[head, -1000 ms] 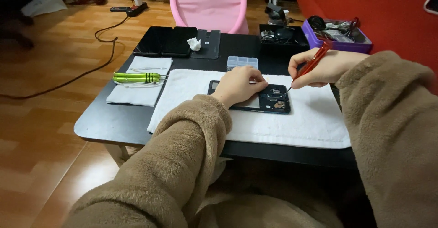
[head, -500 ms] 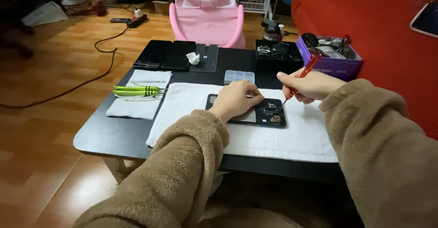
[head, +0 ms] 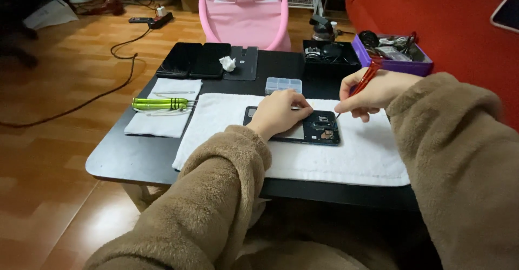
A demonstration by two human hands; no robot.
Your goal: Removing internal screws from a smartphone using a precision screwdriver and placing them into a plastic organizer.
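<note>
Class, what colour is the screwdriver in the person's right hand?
Red: the screwdriver in the right hand, head view.

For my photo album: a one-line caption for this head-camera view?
Left hand steadies an opened phone while right hand works a red screwdriver.

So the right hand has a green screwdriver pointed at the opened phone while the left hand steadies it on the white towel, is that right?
Not quite: the head view shows the screwdriver in the right hand is red. The green screwdriver lies untouched on a small white cloth to the left. The left hand does rest on the opened phone on the white towel.
</note>
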